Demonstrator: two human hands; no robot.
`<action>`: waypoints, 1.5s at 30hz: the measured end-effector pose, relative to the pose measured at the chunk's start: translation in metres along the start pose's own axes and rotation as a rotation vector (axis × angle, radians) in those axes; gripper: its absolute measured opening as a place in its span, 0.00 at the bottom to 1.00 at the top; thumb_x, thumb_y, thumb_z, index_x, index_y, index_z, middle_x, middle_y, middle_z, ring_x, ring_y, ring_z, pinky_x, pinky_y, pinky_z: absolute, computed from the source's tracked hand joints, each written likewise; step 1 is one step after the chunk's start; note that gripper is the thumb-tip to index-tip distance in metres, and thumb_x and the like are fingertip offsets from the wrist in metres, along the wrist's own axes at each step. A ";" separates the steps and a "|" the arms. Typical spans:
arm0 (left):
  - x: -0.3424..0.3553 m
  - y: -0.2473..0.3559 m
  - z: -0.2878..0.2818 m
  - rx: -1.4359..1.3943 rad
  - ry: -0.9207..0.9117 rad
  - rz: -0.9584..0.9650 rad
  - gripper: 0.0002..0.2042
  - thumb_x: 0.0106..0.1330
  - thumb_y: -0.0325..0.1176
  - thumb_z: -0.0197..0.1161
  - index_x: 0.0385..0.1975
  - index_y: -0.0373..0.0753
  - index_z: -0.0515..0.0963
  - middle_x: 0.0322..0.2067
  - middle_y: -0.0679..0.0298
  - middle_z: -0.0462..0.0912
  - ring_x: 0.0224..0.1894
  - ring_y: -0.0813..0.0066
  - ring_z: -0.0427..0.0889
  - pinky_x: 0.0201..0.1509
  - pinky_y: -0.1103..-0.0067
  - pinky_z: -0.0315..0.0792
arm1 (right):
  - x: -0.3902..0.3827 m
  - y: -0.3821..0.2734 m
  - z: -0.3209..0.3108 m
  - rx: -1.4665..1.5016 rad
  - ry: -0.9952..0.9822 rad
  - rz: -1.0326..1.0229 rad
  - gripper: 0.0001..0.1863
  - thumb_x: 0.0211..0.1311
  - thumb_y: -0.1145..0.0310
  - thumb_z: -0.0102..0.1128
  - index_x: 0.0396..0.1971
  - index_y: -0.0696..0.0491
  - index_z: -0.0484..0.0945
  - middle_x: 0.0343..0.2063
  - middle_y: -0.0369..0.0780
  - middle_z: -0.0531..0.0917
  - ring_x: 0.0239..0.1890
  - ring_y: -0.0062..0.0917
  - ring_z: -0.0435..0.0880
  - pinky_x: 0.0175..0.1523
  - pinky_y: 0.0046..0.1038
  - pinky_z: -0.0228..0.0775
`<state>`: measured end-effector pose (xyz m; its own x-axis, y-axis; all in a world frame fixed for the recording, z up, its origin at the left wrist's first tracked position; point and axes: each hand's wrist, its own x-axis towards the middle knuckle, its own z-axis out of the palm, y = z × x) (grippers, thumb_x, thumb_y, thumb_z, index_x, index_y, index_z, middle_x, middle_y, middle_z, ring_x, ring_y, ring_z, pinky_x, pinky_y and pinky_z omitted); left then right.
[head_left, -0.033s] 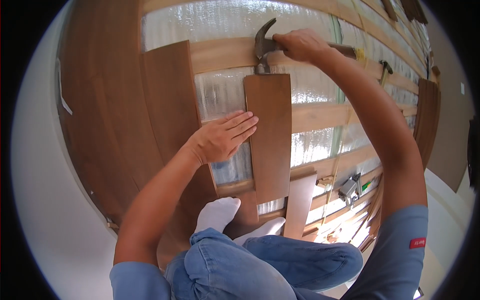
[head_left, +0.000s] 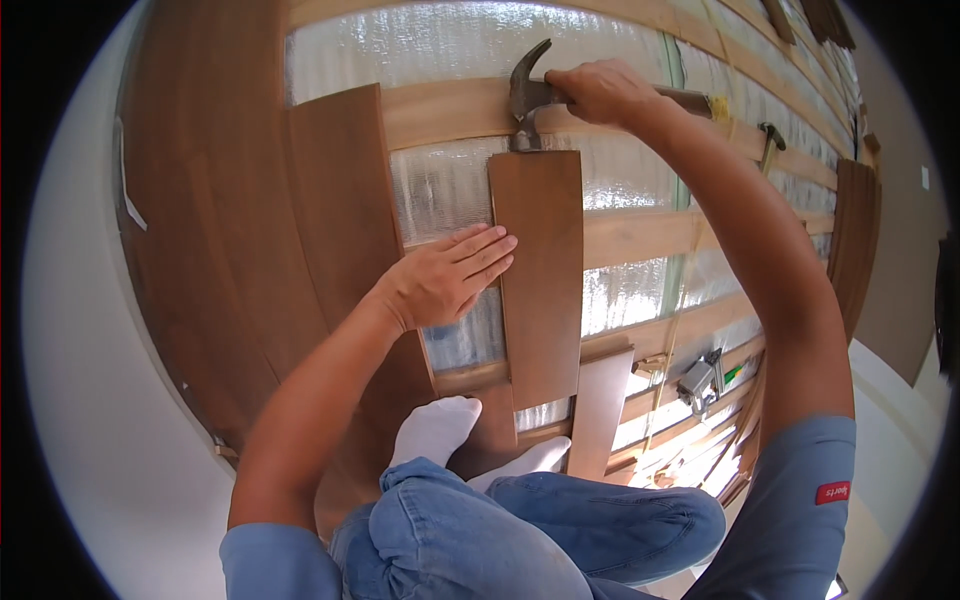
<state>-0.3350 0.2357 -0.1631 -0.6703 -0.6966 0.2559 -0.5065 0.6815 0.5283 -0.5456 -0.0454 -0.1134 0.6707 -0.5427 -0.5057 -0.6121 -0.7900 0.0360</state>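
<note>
My right hand is closed around the handle of a claw hammer, close to its head. The hammer's striking face is down against the far end of a loose brown floorboard, its claw pointing up and away. My left hand lies with fingers stretched out, the fingertips resting on that board's left edge. This board lies across light wooden battens, apart from the laid brown flooring on the left. Between them a strip of silvery foil sheet shows.
Near my feet in white socks lies a paler board. To the right are a grey metal tool, a second hammer and stacked boards. A white wall borders the floor on the left.
</note>
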 end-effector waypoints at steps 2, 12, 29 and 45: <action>0.002 0.001 0.002 -0.032 0.016 0.008 0.24 0.63 0.27 0.62 0.61 0.33 0.80 0.70 0.56 0.74 0.74 0.61 0.70 0.82 0.65 0.62 | 0.000 0.005 0.000 -0.004 0.050 0.033 0.13 0.66 0.70 0.56 0.48 0.43 0.82 0.38 0.42 0.89 0.45 0.44 0.87 0.49 0.44 0.79; 0.013 -0.001 0.000 -0.050 -0.053 0.039 0.24 0.63 0.27 0.62 0.62 0.32 0.78 0.69 0.56 0.74 0.74 0.60 0.70 0.81 0.63 0.63 | 0.002 0.029 0.012 0.171 0.096 0.041 0.11 0.69 0.59 0.62 0.45 0.47 0.79 0.35 0.45 0.88 0.42 0.47 0.87 0.45 0.48 0.77; 0.009 0.010 -0.005 0.119 -0.194 0.031 0.24 0.70 0.28 0.54 0.66 0.34 0.76 0.70 0.51 0.73 0.73 0.48 0.71 0.78 0.56 0.64 | -0.175 -0.103 0.094 0.382 0.774 0.360 0.13 0.53 0.68 0.63 0.39 0.52 0.79 0.37 0.40 0.80 0.45 0.35 0.81 0.49 0.36 0.78; 0.008 0.000 0.039 0.325 -0.128 0.320 0.25 0.84 0.40 0.43 0.71 0.31 0.68 0.73 0.49 0.67 0.75 0.44 0.65 0.79 0.55 0.58 | -0.758 -0.513 0.215 0.790 0.350 2.227 0.08 0.70 0.67 0.56 0.40 0.53 0.82 0.36 0.48 0.87 0.42 0.48 0.86 0.47 0.46 0.79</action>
<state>-0.3617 0.2389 -0.1920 -0.8715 -0.4209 0.2518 -0.3935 0.9065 0.1533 -0.8299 0.8323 0.0659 -0.9855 -0.1528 -0.0738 -0.1411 0.9796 -0.1433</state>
